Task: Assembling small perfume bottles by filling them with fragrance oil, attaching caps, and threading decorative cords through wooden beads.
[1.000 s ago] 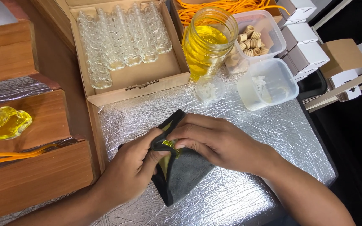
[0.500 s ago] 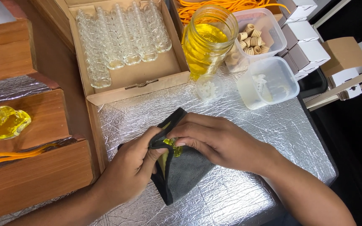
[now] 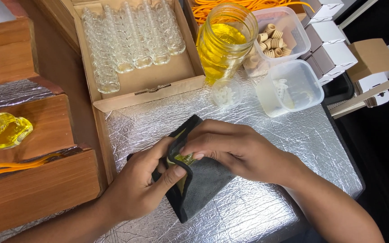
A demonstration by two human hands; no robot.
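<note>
I am working over a silver quilted foil mat (image 3: 266,198) that is covering the table through the lower middle of the frame. To the left, stepped wooden blocks (image 3: 32,180) are filling the edge of the frame, and a small filled bottle of yellow liquid (image 3: 6,131) with a pale cap is lying on one step, with an orange cord (image 3: 10,165) trailing below it. In the upper middle, an open cardboard box (image 3: 149,85) is holding rows of empty clear glass bottles (image 3: 127,40) lying side by side. Just right of the box, a glass jar (image 3: 225,42) is standing upright, roughly half full of yellow liquid. Behind the jar, a clear plastic tub (image 3: 289,31) is holding pale wooden caps (image 3: 273,41). Below that, a second clear plastic tub (image 3: 293,87) is holding a few small white plastic pieces, and a small round clear cup (image 3: 226,93) of white stoppers is sitting between it and the box. White cartons (image 3: 334,40) are stacked at the upper right.

In the centre, my left hand (image 3: 142,189) is gripping a dark grey cloth (image 3: 199,184), thumb pressed on its folded edge. My right hand (image 3: 237,150) is closing over the cloth from above, fingertips pinching a small glass bottle of yellow liquid (image 3: 183,158) wrapped inside the fold; only a sliver of it is showing.
</note>
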